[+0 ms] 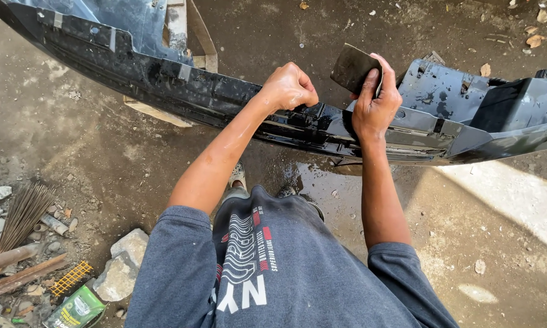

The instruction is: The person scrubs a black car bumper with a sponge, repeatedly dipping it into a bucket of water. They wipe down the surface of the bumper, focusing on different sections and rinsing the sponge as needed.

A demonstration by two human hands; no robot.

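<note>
Two bare hands work along the top edge of a black car bumper [213,97] that lies wet and glossy across a dirt floor [103,158]. The bumper runs from the upper left corner to the right edge, its shiny skin scuffed in places, with slots and clips showing along its inner lip. The left hand [288,88] is curled into a closed fist on the rim, its grip tight against the plastic; whether anything sits inside it cannot be told. The right hand [374,103], just beside it, pinches a dark, folded abrasive sheet [352,68] between thumb and fingers, the sheet lifted above the bumper's edge.

A puddle [316,182] darkens the floor under the bumper, in front of the person's shoes [237,182]. Wooden boards [182,36] lie beneath the bumper's far side. Off to the lower left sit a stick broom [21,212], pale stones [118,267], a yellow mesh scrap [72,277], and a green packet [79,308], all well apart from the hands. Dry leaves [535,36] dot the ground at upper right. The grey shirt [285,273] fills the foreground.
</note>
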